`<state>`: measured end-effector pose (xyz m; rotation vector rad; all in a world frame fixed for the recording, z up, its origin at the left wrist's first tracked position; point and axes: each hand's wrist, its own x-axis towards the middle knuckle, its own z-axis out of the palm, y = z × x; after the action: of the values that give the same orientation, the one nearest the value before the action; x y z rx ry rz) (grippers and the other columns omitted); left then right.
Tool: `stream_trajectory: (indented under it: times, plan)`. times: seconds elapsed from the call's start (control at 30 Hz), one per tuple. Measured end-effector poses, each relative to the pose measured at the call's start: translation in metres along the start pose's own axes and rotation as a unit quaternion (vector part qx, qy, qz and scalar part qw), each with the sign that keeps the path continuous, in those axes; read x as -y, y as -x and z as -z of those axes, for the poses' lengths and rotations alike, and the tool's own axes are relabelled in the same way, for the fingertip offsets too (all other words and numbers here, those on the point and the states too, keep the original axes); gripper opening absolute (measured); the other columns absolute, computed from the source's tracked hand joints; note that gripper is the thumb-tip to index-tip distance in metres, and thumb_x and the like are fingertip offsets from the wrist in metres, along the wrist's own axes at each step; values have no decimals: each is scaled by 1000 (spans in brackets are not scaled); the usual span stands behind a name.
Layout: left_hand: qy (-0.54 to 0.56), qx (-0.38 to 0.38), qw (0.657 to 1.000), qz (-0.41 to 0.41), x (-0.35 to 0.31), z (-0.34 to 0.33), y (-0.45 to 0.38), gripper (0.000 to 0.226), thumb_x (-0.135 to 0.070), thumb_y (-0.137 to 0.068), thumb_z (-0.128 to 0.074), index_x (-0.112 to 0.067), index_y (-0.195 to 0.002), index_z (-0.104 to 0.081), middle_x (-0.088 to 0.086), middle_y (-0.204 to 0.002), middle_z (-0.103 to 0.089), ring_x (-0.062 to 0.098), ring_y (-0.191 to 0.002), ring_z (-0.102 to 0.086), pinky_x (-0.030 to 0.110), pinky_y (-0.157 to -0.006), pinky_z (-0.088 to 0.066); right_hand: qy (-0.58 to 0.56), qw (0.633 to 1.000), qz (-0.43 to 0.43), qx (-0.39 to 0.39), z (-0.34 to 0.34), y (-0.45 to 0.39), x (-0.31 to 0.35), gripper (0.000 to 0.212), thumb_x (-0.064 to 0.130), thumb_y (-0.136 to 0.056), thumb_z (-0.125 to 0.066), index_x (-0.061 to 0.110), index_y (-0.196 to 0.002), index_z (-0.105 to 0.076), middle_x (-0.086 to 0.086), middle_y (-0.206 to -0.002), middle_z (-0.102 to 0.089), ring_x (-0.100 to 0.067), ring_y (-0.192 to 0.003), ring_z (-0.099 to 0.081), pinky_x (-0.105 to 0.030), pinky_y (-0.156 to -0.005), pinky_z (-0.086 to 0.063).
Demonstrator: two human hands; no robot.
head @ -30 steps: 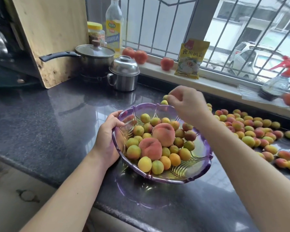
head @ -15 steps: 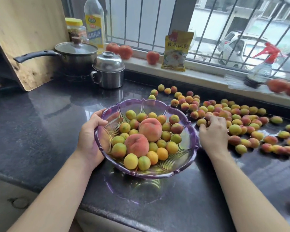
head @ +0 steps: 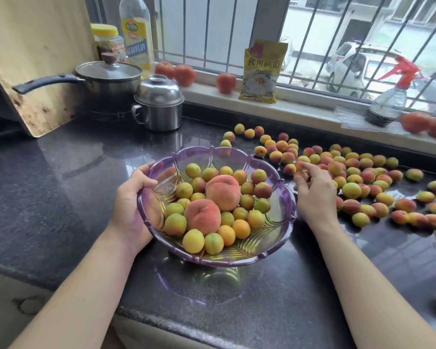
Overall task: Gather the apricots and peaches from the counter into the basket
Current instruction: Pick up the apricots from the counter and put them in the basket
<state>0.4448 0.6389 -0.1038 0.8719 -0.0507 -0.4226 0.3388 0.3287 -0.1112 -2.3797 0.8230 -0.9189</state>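
Dozens of apricots (head: 350, 172) lie scattered on the dark polished counter (head: 61, 185) below a barred window (head: 212, 28) — left hand (head: 131, 197) grips the purple basket (head: 282, 215), right hand (head: 315, 192) reaches among them, fingers loosely spread.

- The right hand's fingers (head: 303, 174) are motion-blurred; whether they pinch an apricot (head: 299, 164) cannot be told.
- Far right of those fingers, tomatoes (head: 424, 123) on the sill smear.
- The left hand's fingers (head: 146, 182) show partly through the basket (head: 280, 215) wall.
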Motion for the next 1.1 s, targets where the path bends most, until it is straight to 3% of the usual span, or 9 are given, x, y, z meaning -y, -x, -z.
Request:
stream_trajectory:
  times: [0.13, 0.23, 0.33, 0.47, 0.63, 0.73, 0.87, 1.1]
  plan:
    - [-1, 8, 1000, 2, -1, -2, 1, 34, -4, -95, -40, -11, -122, -59, 14, -115, -72, 35, -112, -69, 53, -105, -53, -174, 983, -46, 36, 12, 4, 2, 29, 20, -105, -52, 18, -131, -64, -1, -116, -69, -18, -100, -69, -43, -90, -59]
    - [-3, 8, 1000, 6, -2, -2, 2, 35, -5, -94, -41, -11, -122, -60, 14, -116, -73, 35, -112, -70, 53, -101, -54, -291, 952, -70, 58, 31, 6, 23, 27, 14, -105, -51, 18, -128, -65, 3, -107, -73, -11, -95, -72, -28, -83, -59]
    - [-4, 10, 1000, 2, -3, -2, 3, 33, -5, -94, -41, -11, -118, -63, 13, -109, -75, 34, -107, -72, 52, -99, -55, -318, 943, -36, 94, 51, 10, 60, 26, 15, -103, -55, 19, -126, -66, 6, -107, -73, 0, -87, -71, -12, -67, -53]
    - [-4, 10, 1000, 7, -3, -3, 4, 31, -7, -94, -43, -11, -118, -63, 14, -107, -75, 35, -106, -72, 54, -101, -55, -220, 945, 109, 217, 51, 3, 123, 28, 17, -97, -66, 22, -125, -66, 9, -111, -73, -4, -97, -70, -26, -87, -59]
    - [12, 7, 1000, 15, -5, -3, 4, 38, -8, -90, -46, -9, -126, -60, 16, -110, -75, 36, -107, -72, 54, -98, -56, -36, 895, 347, 279, -1, 3, 184, 23, 16, -90, -73, 22, -112, -70, 4, -112, -63, -11, -99, -62, -31, -87, -55]
    - [23, 7, 1000, 14, -5, -5, 6, 39, -5, -92, -44, -8, -128, -60, 15, -108, -77, 33, -102, -74, 49, -93, -57, 34, 862, 410, 296, -33, 2, 193, 24, 15, -92, -69, 22, -114, -67, 1, -116, -59, -19, -100, -61, -37, -81, -55]
    - [52, 11, 999, 11, -5, -7, 5, 40, 0, -91, -42, -8, -127, -59, 15, -104, -77, 30, -97, -74, 49, -102, -53, 111, 813, 488, 297, -54, 1, 186, 22, 13, -91, -68, 24, -110, -66, 3, -111, -57, -22, -91, -63, -39, -68, -54]
    - [55, 8, 998, 12, -5, -7, 5, 42, 2, -91, -41, -7, -128, -58, 15, -102, -75, 30, -95, -73, 50, -104, -52, 136, 794, 503, 315, -52, 4, 181, 37, 1, -90, -62, 24, -119, -69, 2, -117, -59, -19, -98, -62, -29, -68, -52]
